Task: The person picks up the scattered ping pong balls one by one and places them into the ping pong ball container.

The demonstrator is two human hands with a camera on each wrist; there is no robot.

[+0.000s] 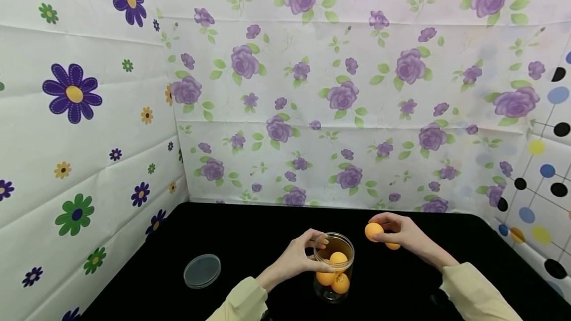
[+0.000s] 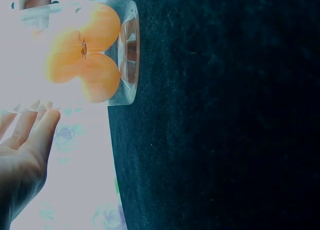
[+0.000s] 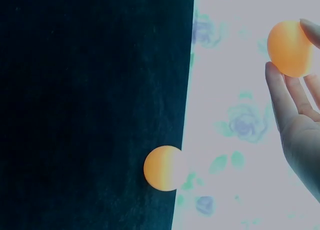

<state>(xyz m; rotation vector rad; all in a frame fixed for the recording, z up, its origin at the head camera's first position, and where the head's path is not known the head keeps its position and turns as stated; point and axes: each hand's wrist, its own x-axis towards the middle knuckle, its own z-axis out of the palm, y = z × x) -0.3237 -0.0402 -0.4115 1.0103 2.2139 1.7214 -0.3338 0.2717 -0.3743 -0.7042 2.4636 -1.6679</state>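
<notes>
A clear plastic jar (image 1: 329,297) stands upright on the black table, with several orange ping-pong balls (image 1: 341,284) inside it. My left hand (image 1: 294,257) holds the jar near its uncovered mouth, thumb across the front and fingers at the far side. To the right of the jar, my right hand (image 1: 408,236) pinches another orange ping-pong ball (image 3: 289,47) between thumb and fingertips, raised above the table. A loose orange ping-pong ball (image 3: 162,168) lies on the cloth, partly covered by the right hand in the head view.
Left of the jar, a round clear lid (image 1: 202,271) lies flat on the black tabletop (image 1: 250,232). Flower-patterned sheets (image 1: 276,88) hang behind the table and along its left side. A dotted sheet (image 1: 542,197) hangs at the right.
</notes>
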